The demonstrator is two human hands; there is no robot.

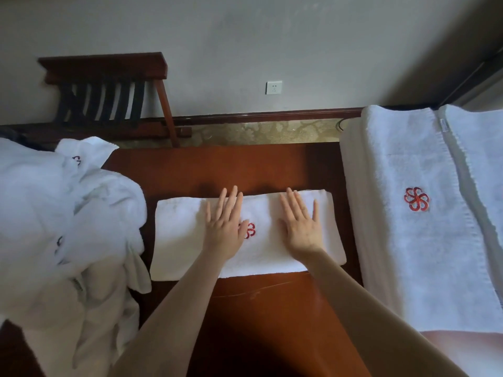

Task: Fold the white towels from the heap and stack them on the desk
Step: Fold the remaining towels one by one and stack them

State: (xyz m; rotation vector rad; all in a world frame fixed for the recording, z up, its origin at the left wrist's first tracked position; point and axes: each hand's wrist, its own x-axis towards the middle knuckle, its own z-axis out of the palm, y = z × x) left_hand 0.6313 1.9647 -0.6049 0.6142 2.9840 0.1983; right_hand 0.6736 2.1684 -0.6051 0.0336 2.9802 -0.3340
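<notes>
Both hands flat on folded towel (pixel 179 235), mid-bench (pixel 258 308).
Towel heap (pixel 68 213) crowds its left edge; left hand (pixel 226 227) and right hand (pixel 302 229) press down, fingers straight, gripping nothing; towel stack (pixel 422 240) at right. Luggage rack (pixel 109 88) behind.

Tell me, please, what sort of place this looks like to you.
Most likely a hotel room. The folded towels carry a matching red logo, a folding luggage rack stands against the wall, and patterned carpet runs beyond the dark wooden desk.
</notes>
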